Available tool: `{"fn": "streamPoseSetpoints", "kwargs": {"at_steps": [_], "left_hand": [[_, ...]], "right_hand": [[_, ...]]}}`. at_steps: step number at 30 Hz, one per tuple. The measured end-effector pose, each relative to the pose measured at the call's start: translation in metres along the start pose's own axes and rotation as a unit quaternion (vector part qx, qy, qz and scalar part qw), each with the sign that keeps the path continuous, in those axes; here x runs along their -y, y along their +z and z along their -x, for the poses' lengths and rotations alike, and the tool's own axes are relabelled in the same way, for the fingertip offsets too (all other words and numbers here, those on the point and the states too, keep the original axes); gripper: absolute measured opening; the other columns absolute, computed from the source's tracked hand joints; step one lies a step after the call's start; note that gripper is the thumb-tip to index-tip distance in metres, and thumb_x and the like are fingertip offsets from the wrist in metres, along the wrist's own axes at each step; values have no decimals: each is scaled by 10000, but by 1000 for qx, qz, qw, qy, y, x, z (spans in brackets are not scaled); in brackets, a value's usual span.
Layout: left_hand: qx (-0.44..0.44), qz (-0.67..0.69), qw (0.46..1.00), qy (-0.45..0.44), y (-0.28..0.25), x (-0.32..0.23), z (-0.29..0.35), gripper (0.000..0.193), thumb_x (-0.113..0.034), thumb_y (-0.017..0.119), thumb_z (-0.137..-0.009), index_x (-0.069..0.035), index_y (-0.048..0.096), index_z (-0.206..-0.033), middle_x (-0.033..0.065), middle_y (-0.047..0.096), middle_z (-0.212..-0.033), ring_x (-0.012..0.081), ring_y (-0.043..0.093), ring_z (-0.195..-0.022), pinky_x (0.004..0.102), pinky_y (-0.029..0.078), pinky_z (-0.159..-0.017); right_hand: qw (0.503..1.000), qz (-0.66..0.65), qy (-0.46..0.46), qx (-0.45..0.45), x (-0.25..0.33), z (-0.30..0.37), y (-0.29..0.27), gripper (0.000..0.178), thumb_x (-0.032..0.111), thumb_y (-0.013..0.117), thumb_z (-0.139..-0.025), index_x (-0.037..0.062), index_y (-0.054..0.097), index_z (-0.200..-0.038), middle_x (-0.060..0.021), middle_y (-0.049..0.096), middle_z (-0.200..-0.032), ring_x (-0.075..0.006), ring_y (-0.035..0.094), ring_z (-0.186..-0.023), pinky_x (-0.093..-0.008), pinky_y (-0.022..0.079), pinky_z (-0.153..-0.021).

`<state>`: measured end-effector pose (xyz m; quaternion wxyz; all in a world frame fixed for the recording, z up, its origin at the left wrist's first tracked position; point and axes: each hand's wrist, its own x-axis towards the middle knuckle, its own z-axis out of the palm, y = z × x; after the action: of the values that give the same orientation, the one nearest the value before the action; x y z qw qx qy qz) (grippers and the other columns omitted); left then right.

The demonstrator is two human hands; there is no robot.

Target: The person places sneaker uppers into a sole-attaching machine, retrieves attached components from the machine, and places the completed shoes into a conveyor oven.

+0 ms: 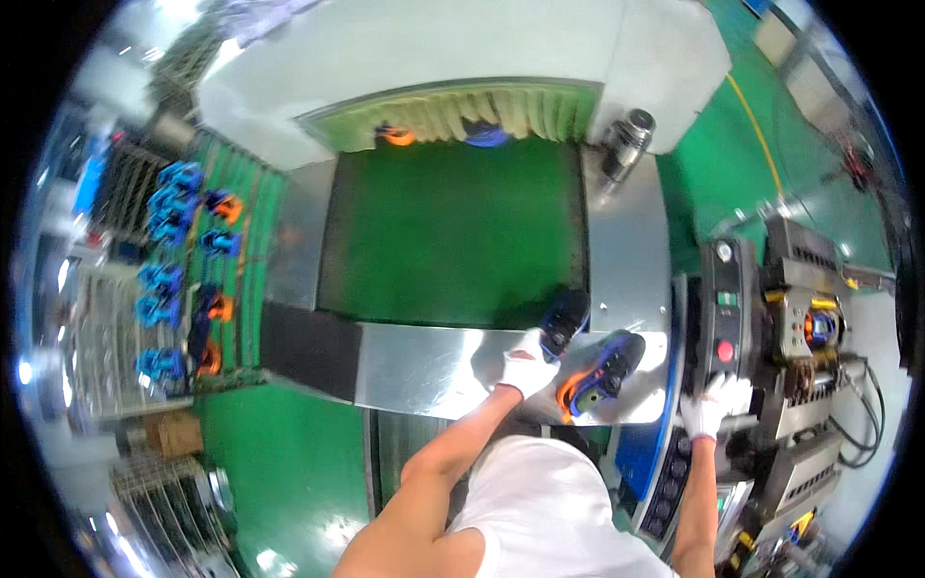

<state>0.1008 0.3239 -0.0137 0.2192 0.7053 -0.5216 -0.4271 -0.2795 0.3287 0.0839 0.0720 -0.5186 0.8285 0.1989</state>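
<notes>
My left hand (526, 368), in a white glove, grips the heel end of a dark sneaker (566, 318) with blue trim. The sneaker is over the front right corner of the green conveyor belt (453, 231). Beside it, a second dark blue and orange sneaker (602, 374) rests on the metal ledge (424, 371). Off to the right, my right hand (713, 405), also white-gloved, reaches to the front of a machine (725, 308) with a red button. Its fingers look stretched out, with nothing visible in them.
Two shoes (487, 133) show under the fabric curtain (453, 116) at the belt's far end. A steel flask (628, 143) stands on the right side panel. On the left, a green slatted rack (255, 270) is beside several blue and orange shoes (164, 279). A press holds another shoe (822, 328).
</notes>
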Motion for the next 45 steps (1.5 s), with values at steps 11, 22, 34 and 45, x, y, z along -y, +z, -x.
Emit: {"fn": "streamPoseSetpoints", "kwargs": {"at_steps": [11,22,34,45], "left_hand": [[68,21,997,-24,-32,15,-22,788,-324,865,-736,7,520,-1363,153,750,-1131,298,729,-1019,406,550,-945],[341,-34,923,173,13,-59,31,718,-262,874,-778,14,540,-1352,137,734,-1129,272,713,-1011,408,548,-939],[646,-273,575,422,114,-165,395,651,-297,898,-756,-13,605,-1263,121,695,-1074,205,668,-892,373,566,-779],[752,-34,218,621,222,-102,784,783,-255,798,-837,15,456,-1488,239,656,-1336,341,661,-1205,408,483,-1063]], "right_hand": [[901,-400,129,-106,218,88,87,831,296,822,-788,34,457,-1487,-246,615,-1364,-373,598,-1267,-420,431,-1114],[652,-673,314,-152,100,233,55,752,274,891,-765,-25,575,-1379,-186,683,-1287,-243,656,-1190,-371,504,-1060],[295,-467,688,-470,0,607,83,726,245,870,-754,-25,578,-1361,-158,671,-1248,-235,654,-1163,-355,507,-1036],[190,-165,863,-438,-58,872,152,915,176,762,-825,-39,282,-1574,-305,462,-1514,-406,485,-1404,-421,387,-1183]]}}
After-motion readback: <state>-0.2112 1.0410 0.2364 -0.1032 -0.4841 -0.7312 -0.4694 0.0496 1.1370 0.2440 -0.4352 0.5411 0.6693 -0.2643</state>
